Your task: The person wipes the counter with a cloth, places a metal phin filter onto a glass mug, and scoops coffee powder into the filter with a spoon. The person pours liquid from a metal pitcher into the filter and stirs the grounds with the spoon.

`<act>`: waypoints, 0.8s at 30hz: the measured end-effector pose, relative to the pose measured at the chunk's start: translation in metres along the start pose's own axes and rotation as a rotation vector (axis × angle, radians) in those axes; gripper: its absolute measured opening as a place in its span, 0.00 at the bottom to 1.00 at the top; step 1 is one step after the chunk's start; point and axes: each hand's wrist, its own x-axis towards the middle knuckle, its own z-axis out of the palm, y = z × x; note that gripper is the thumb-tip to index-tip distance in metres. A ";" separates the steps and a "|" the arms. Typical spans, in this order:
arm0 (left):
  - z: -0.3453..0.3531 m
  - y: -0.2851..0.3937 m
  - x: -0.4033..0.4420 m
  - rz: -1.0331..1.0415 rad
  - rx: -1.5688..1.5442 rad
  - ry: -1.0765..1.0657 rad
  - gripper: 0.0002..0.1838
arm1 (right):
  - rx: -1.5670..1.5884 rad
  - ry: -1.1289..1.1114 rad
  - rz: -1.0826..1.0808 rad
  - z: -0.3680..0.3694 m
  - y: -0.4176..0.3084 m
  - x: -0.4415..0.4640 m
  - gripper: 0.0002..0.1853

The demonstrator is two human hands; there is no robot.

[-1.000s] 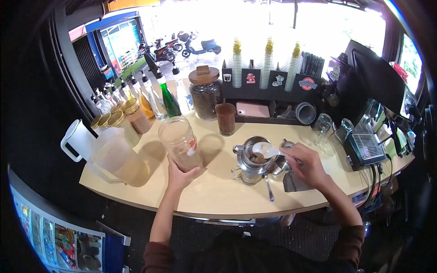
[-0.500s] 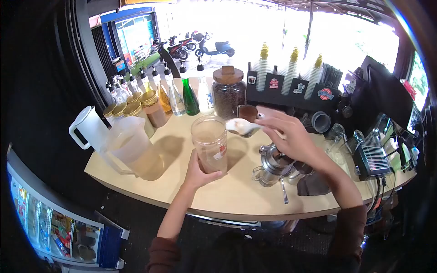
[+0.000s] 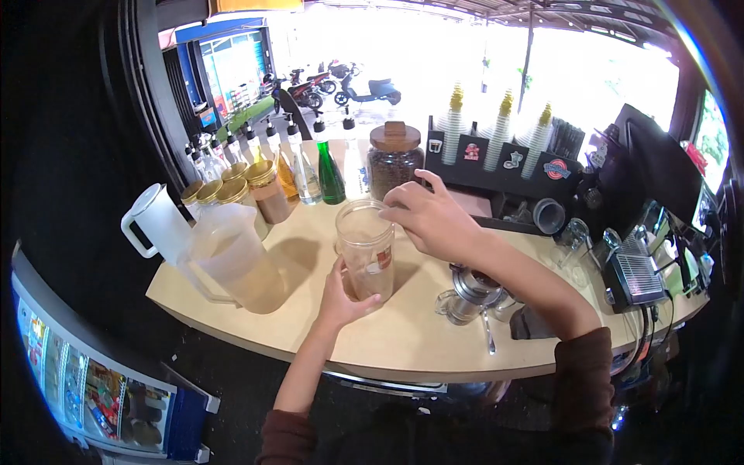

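Observation:
A clear plastic cup [image 3: 366, 263] with a red and white print stands on the counter, its lower part cloudy. My left hand [image 3: 345, 302] is wrapped round its lower side. Over the cup's right rim, my right hand [image 3: 434, 221] is bent down with thumb and fingers pinched together. The white scoop it held a moment ago is hidden now, behind the fingers or inside the cup. Right of the cup, a metal coffee dripper [image 3: 474, 291] sits on a glass mug, with a spoon [image 3: 490, 333] beside it.
Frosted pitchers [image 3: 232, 263] stand at left, near gold-lidded jars [image 3: 267, 190] and pump bottles [image 3: 329, 174]. A jar of dark beans [image 3: 395, 167] is behind the cup. Cup stacks fill a black holder [image 3: 496, 167]. A coffee machine [image 3: 639, 267] stands at right.
My right hand has moved left and turned down over the cup's rim, and the scoop with white powder has gone out of sight. My left hand still holds the cup. The view has shifted slightly.

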 end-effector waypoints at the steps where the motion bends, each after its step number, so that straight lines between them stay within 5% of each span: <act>1: 0.000 0.000 0.000 0.002 -0.003 -0.012 0.57 | 0.060 0.036 0.061 -0.006 0.001 -0.008 0.16; 4: -0.007 0.015 -0.004 0.173 0.081 0.096 0.56 | 0.221 0.156 0.226 -0.029 0.005 -0.047 0.15; 6: -0.014 0.034 -0.010 0.470 0.297 0.279 0.54 | 0.277 0.220 0.393 -0.042 0.002 -0.088 0.13; 11: 0.014 0.034 -0.023 0.761 0.226 0.381 0.36 | 0.337 0.367 0.831 -0.029 0.011 -0.217 0.10; 15: 0.051 0.096 -0.015 0.683 0.126 0.134 0.37 | 0.451 0.441 1.083 -0.002 -0.002 -0.283 0.09; 17: 0.073 0.120 -0.001 0.437 -0.119 0.044 0.42 | 0.707 0.569 1.174 0.016 -0.013 -0.298 0.10; 24: 0.110 0.135 0.035 0.231 -0.650 -0.362 0.49 | 0.931 0.713 1.205 0.046 -0.020 -0.317 0.06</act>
